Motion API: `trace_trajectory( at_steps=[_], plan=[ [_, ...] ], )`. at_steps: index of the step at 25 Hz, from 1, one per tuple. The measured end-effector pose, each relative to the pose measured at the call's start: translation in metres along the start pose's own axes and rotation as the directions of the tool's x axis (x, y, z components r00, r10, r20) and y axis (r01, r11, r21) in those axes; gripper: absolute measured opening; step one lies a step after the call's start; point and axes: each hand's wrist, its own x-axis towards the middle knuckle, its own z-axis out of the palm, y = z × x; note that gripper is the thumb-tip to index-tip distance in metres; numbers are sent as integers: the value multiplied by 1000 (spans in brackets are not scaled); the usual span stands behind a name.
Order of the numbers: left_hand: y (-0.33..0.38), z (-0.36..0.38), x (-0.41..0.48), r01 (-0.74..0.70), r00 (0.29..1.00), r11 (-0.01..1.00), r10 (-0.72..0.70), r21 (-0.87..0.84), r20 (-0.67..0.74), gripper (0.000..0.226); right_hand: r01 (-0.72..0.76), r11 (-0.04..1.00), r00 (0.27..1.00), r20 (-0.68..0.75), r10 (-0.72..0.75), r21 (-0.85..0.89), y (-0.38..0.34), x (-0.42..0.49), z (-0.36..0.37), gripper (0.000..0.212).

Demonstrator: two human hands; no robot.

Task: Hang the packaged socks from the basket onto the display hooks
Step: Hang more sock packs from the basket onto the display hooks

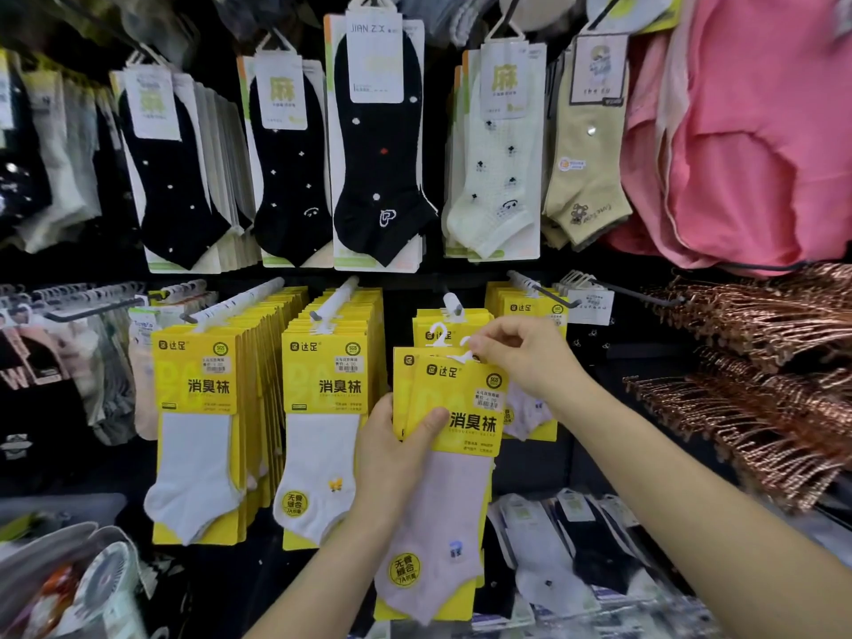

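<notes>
Left hand (396, 447): grips stack of yellow sock packs (454, 435), thumb across front.
Right hand (523, 357): pinches a pack's white hanger tab (461, 358).
Display hook (452, 304): just above the packs.

Sock packs (461, 394) before display hook (453, 304); hung packs (325, 385) left; hangers (760, 339) right.

Hands: two are showing, the left hand (396, 449) and the right hand (521, 357).
Held yellow packs: at least two are overlapping, the front pack (461, 422) and the second pack (400, 385).
Yellow stacks on lower hooks: four are hanging: left stack (198, 385), middle stack (327, 385), third stack (426, 322), right stack (502, 299).
Upper-row sock groups clearly in view: five are hanging: left black group (170, 186), middle black group (290, 186), right black group (378, 154), cream group (498, 177), olive group (585, 154).
Packs per stack: too many are overlapping to count.
</notes>
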Motion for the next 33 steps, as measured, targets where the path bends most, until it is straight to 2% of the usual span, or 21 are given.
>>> trace_trajectory(
  at_steps=[3,7,12,15,19,22,24,27,29,33],
  plan=[
    [1,-7,0,-28,999,998,27,-64,-29,8,-13,1000,999,-32,14,24,-3,7,-1,20],
    [-1,-39,9,-65,984,995,52,-74,-170,13,-28,1000,993,-114,29,10,-8,26,-3,22],
    [-8,-72,13,-52,973,998,43,-37,-228,13,-10,996,991,-132,-1,-87,-11,43,7,20],
    [-6,-74,11,-55,984,998,50,-23,-173,13,-39,985,991,-130,17,-170,-8,47,12,16],
    [3,-60,11,-67,994,998,66,-6,-85,11,-36,988,987,-162,12,-150,-6,46,11,7],
    [6,-44,7,-61,998,998,60,-22,-32,11,104,978,947,-284,-154,-181,-8,35,8,10],
    [6,-31,4,-55,998,998,55,-33,6,11,206,967,954,-188,-232,-151,-10,23,9,19],
    [6,-9,0,-31,998,999,32,-35,54,15,194,973,981,25,-193,-128,-11,13,8,17],
    [6,6,1,-13,998,999,15,-29,68,17,156,980,988,35,-153,-120,-7,15,1,20],
    [13,25,15,5,998,997,0,-71,63,4,97,984,991,-80,-110,-152,-6,31,-10,21]
  ],
)
